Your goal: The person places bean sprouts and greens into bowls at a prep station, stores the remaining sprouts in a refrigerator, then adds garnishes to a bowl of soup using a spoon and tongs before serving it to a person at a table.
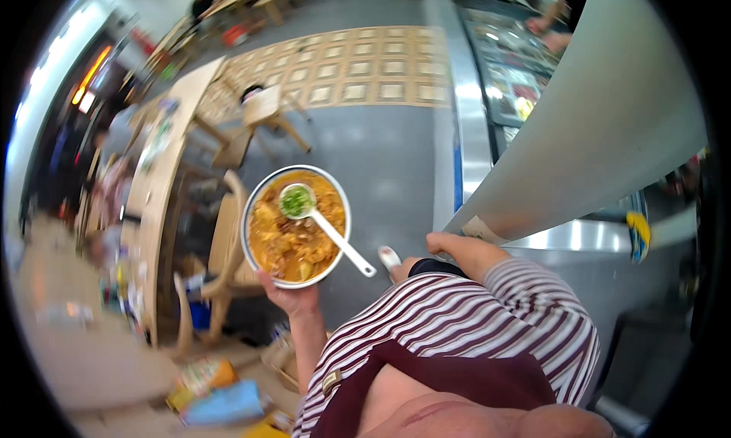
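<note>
My left hand carries a round white bowl with a dark blue rim line, gripping it from below at its near edge. An orange-brown stew or soup with chunks fills the bowl. On top lies a white ladle, its head holding chopped green onion and its handle sticking out past the rim on the right. My right hand hangs beside my body, close to the foot of a large pale column; its fingers are mostly hidden.
Left of the bowl are a wooden chair and a long wooden table, with people seated along it. A stool stands ahead. A steel food counter runs along the right, a person's hands over it. Packages lie lower left.
</note>
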{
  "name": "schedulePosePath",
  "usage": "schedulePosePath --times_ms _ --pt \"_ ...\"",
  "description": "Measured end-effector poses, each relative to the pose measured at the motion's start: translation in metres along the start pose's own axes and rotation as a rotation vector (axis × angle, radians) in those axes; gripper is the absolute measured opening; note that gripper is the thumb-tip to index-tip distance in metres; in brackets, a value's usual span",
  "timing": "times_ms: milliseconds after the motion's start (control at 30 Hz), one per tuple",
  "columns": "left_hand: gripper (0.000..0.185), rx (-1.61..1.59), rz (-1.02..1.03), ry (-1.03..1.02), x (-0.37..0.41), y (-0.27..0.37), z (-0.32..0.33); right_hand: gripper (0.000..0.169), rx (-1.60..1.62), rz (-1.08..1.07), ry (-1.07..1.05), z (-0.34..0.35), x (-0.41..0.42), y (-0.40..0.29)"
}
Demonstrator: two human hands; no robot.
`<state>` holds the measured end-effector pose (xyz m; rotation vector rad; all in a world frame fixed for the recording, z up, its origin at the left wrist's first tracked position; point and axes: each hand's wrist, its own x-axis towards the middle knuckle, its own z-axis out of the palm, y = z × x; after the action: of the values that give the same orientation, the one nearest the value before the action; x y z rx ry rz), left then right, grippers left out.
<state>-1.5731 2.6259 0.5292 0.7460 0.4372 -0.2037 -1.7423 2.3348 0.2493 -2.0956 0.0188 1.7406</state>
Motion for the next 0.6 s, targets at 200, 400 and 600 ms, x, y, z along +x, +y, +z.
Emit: schedulePosePath --times_ms 200,400,600 --pt "0.085 -0.028 -0.182 -0.078 0.171 0.011 -0.011 0.026 0.286 0.126 0.207 -0.072 0.106 -0.042" --pt "0.087 -0.038 -0.276 -0.068 0.318 0.013 -0.007 0.029 0.392 -0.114 0.132 -0.230 0.228 -0.119" --pt "0.086 -0.061 -0.334 -0.111 0.468 -0.013 0.001 0.030 0.632 -0.382 0.552 -0.396 0.287 -0.113"
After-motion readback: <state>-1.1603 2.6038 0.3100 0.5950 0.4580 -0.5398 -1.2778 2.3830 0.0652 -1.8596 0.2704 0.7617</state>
